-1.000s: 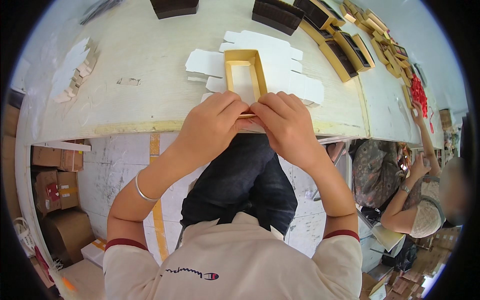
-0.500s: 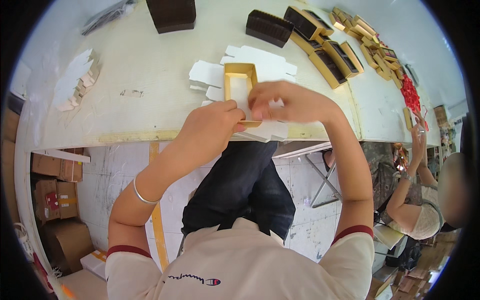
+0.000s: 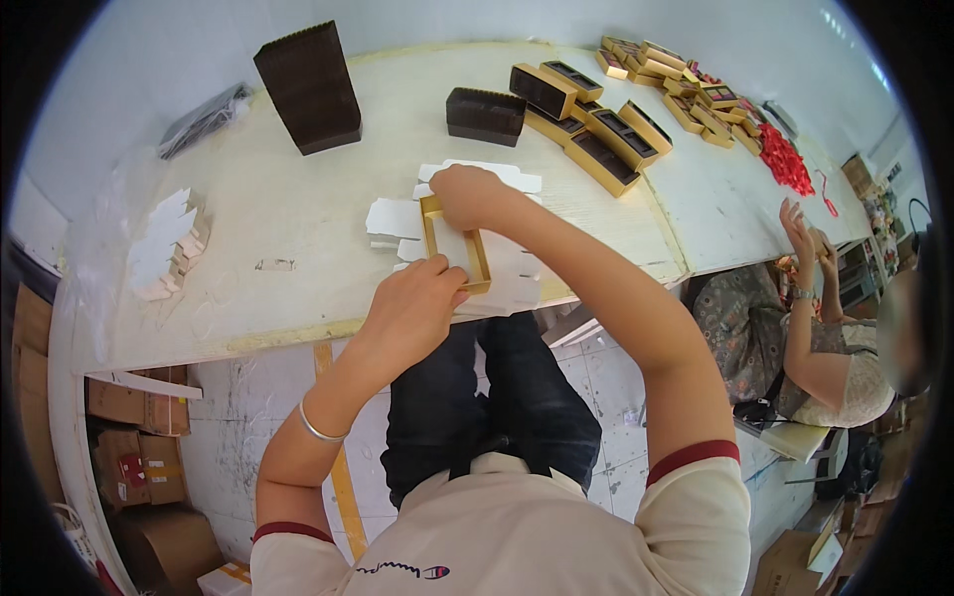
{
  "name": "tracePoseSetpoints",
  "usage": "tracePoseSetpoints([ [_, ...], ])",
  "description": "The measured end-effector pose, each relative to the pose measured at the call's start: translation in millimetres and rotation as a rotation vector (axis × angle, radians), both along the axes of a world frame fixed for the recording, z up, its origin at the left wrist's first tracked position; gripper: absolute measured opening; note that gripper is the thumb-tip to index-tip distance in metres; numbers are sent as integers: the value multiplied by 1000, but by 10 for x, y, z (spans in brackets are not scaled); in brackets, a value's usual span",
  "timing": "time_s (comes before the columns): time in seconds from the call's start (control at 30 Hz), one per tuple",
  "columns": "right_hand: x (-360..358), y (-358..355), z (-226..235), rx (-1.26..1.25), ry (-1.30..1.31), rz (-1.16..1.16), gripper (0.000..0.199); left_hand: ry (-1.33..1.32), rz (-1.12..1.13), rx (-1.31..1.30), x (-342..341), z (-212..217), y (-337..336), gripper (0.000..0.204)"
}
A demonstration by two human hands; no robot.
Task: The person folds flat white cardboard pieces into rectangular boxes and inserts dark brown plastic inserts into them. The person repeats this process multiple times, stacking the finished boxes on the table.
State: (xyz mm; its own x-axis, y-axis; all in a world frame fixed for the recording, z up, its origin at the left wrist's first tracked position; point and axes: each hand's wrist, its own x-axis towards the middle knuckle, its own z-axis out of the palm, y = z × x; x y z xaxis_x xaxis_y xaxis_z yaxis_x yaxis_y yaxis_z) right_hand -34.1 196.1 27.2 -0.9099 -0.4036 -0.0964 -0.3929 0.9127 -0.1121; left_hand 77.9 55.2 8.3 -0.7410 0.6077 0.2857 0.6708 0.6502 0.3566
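Observation:
A shallow gold cardboard box tray [image 3: 481, 264] with a white inside lies open side up, over a stack of flat white die-cut cardboard blanks [image 3: 394, 217]. My left hand [image 3: 421, 298] grips its near left corner, fingers bent over the wall and thumb low at the near end. At the far end, my right hand [image 3: 465, 195] is curled over the edge, its fingertips mostly hidden behind the hand and the wall.
Beyond the blanks stand a tall dark stack of plastic inserts [image 3: 310, 91] and a shorter one [image 3: 485, 116]. Finished gold boxes with dark inserts [image 3: 602, 162] are piled right, near red ribbons [image 3: 785, 161]. More white blanks [image 3: 165, 243] stand left. A co-worker's hands [image 3: 807, 233] are at right.
My right hand has gone from the box's near end to its far end. The left hand keeps hold near the near left corner. The view has tilted up, showing more of the table's back.

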Motion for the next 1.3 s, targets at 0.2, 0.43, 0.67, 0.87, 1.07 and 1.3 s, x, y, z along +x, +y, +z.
tracePoseSetpoints([
  [0.2,3,82,-92,66,112,107,19,180,81,-49,56,17,116,44],
  [0.43,-644,1017,32,-263,506,-203,26,306,147,87,37,146,48,24],
  [0.67,-1031,1257,-203,64,619,45,10,-129,-50,224,-301,-17,-243,39],
  [0.87,-1031,1250,-18,-119,620,94,17,-150,81,341,-272,-130,-266,67],
  [1.07,-199,1195,578,-904,285,-5,20,-162,170,323,-273,-108,-243,69],
  [1.3,639,1378,410,-877,-524,-348,42,-249,121,293,-352,112,-135,72],
])
